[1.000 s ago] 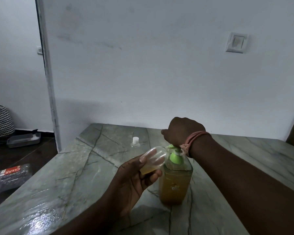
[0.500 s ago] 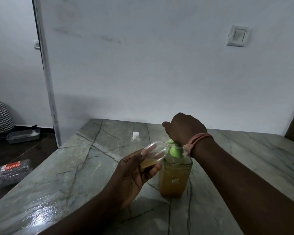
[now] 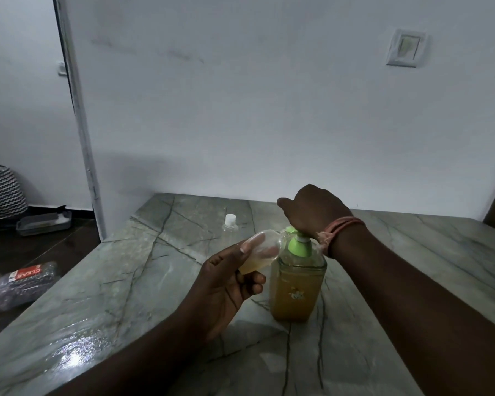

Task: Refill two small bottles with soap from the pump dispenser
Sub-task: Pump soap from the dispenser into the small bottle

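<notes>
Bare forearms, no sleeves; a pinkish cord bracelet circles the right wrist.

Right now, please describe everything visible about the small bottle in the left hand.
The small bottle looks like clear soft plastic, rounded, uncapped. It is tilted, its mouth against the green nozzle of the pump dispenser, and holds some amber soap in its lower part. The left hand grips it by the base, above the table.

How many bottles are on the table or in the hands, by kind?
Small clear bottles: 2, one held tilted in the left hand at the pump spout, one with a white cap standing on the table.
Pump dispenser bottles: 1, with a green pump under the right hand, amber soap inside.
Total: 3 bottles.
</notes>
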